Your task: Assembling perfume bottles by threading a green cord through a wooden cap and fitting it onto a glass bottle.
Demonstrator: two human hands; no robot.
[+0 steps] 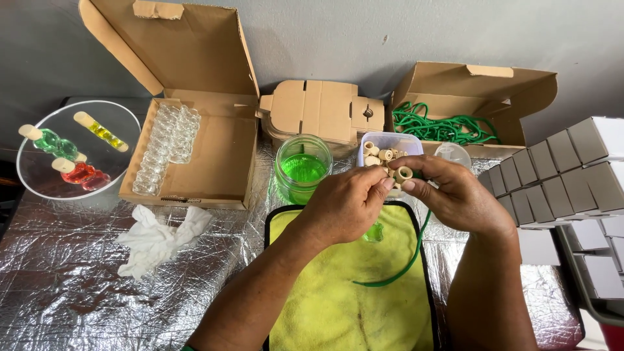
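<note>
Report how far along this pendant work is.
Done: three corked, coloured glass pieces lie on the round plate. In hand: both hands, left hand and right hand, pinch a cork ring on green cord. Left: empty glass vials and boxed cord.

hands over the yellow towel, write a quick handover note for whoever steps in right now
Left hand: fingertips pinched on a small pale cork ring, meeting the right hand above the yellow towel.
Right hand: holds the same ring and a green cord that hangs down onto the towel.
Around: tub of cork rings just behind the hands, jar of green liquid, box of green cord, box of clear glass pieces.
Done: three filled, corked pieces lie on the clear round plate.
Left: many clear pieces in the box are unfilled.
</note>
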